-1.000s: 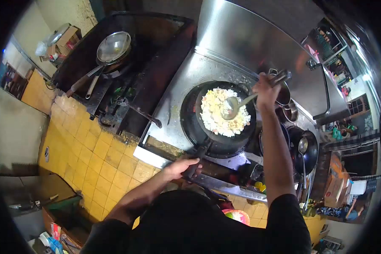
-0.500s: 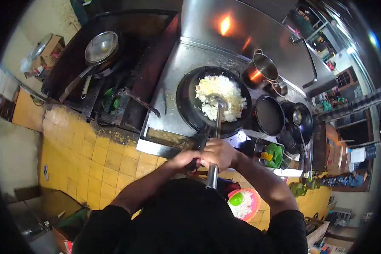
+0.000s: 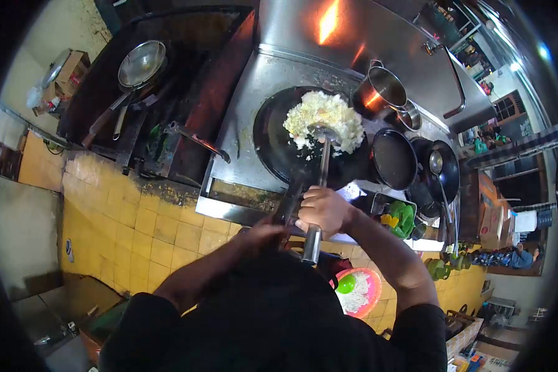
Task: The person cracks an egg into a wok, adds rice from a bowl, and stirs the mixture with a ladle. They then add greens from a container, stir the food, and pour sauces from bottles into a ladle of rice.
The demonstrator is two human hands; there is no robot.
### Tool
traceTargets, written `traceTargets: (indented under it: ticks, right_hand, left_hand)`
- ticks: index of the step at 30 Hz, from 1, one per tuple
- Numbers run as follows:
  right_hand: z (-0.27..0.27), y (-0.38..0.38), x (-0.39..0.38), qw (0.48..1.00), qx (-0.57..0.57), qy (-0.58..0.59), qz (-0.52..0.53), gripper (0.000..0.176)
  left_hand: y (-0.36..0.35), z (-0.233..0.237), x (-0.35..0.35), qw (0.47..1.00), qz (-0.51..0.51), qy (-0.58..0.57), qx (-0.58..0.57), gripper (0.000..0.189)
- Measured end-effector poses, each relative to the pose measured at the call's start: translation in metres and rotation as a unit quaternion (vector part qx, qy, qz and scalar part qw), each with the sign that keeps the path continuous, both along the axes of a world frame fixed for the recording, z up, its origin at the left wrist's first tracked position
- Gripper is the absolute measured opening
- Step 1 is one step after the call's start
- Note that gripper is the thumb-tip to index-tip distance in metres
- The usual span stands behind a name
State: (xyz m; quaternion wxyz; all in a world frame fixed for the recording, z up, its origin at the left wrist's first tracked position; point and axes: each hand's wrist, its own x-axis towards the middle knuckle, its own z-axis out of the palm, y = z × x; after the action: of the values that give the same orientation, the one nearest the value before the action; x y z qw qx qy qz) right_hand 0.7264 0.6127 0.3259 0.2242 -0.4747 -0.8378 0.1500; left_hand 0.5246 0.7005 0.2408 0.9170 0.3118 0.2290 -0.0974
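Note:
A dark wok (image 3: 271, 139) sits over the stove with white rice (image 3: 328, 111), flecked with yellow, heaped toward its far side. My right hand (image 3: 323, 212) is wrapped round the long metal handle of a ladle (image 3: 325, 162), whose bowl rests against the near edge of the rice. Beside it, my left hand (image 3: 265, 235) is closed on the wok's dark handle; its fingers are partly blurred and in shadow.
Right of the wok stand a steel pot (image 3: 385, 90), a black frying pan (image 3: 395, 159) and another wok with a ladle (image 3: 436, 163). A green plastic bag (image 3: 403, 218) lies nearer. Below is a pink basin (image 3: 369, 291) of rice. At left, a strainer (image 3: 141, 64) lies on a blackened stove.
The wok has shifted slightly up and left and looks tilted. Its rice has gathered toward the far side. My left hand has moved down and left, apart from my right; the flame's reflection is larger.

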Motion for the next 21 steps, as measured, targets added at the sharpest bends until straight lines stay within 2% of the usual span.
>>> traceTargets:
  ticks: [2, 3, 4, 5, 6, 7, 8, 9, 10, 12, 13, 15, 16, 18, 19, 21]
  right_hand:
    - [0.043, 0.002, 0.013, 1.0, 0.011, 0.013, -0.002, 0.023]
    - [0.049, -0.006, 0.024, 0.994, 0.089, 0.059, -0.022, 0.023]
    - [0.084, -0.006, 0.031, 0.981, 0.179, 0.067, -0.02, 0.023]
    - [0.078, -0.009, 0.053, 0.943, 0.297, 0.15, -0.014, 0.022]
    - [0.083, -0.017, 0.069, 0.944, 0.291, 0.157, -0.007, 0.022]
    - [0.095, -0.025, 0.087, 0.911, 0.26, 0.306, -0.094, 0.018]
    - [0.103, -0.03, 0.106, 0.851, 0.222, 0.441, -0.179, 0.02]
    - [0.095, -0.029, 0.135, 0.81, 0.247, 0.497, -0.191, 0.018]
    - [0.079, -0.015, 0.163, 0.764, 0.271, 0.55, -0.201, 0.017]
    - [0.048, 0.04, 0.176, 0.575, 0.317, 0.589, -0.471, 0.015]
    - [0.037, 0.056, 0.19, 0.574, 0.315, 0.593, -0.468, 0.015]
    - [0.022, 0.076, 0.211, 0.634, 0.214, 0.598, -0.441, 0.011]
    - [0.034, 0.077, 0.214, 0.634, 0.213, 0.602, -0.436, 0.011]
    - [0.067, 0.068, 0.217, 0.606, 0.236, 0.634, -0.418, 0.014]
    - [0.061, 0.067, 0.227, 0.636, 0.25, 0.631, -0.366, 0.018]
    - [0.022, 0.116, 0.204, 0.617, 0.226, 0.643, -0.394, 0.021]
  left_hand:
    - [-0.012, -0.036, -0.013, 0.989, -0.059, -0.038, 0.13, 0.035]
    - [-0.008, -0.041, -0.004, 0.989, -0.054, -0.037, 0.129, 0.035]
    - [-0.001, -0.044, 0.007, 0.996, -0.04, -0.029, 0.07, 0.035]
    - [0.003, -0.049, 0.016, 0.999, -0.024, -0.02, 0.009, 0.034]
    - [0.005, -0.056, 0.025, 1.0, -0.014, -0.016, 0.005, 0.034]
    - [0.008, -0.066, 0.039, 1.0, -0.015, 0.009, -0.006, 0.032]
    - [0.009, -0.079, 0.054, 0.999, -0.016, 0.031, -0.015, 0.03]
    - [0.005, -0.106, 0.066, 0.993, 0.013, 0.038, -0.107, 0.029]
    - [0.006, -0.099, 0.068, 0.994, 0.019, 0.037, -0.105, 0.029]
    - [0.005, -0.078, 0.063, 0.998, 0.003, 0.054, 0.019, 0.032]
    - [0.007, -0.083, 0.051, 1.0, -0.009, 0.003, 0.006, 0.04]
    - [0.003, -0.055, 0.027, 0.999, 0.025, 0.016, 0.028, 0.043]
    - [0.006, -0.046, 0.016, 0.997, 0.057, 0.023, 0.05, 0.046]
    - [0.009, -0.07, -0.022, 0.996, 0.072, 0.043, 0.037, 0.047]
    - [0.011, -0.078, -0.034, 0.994, 0.083, 0.062, 0.02, 0.047]
    - [0.008, -0.063, -0.042, 0.989, 0.109, 0.096, 0.007, 0.047]
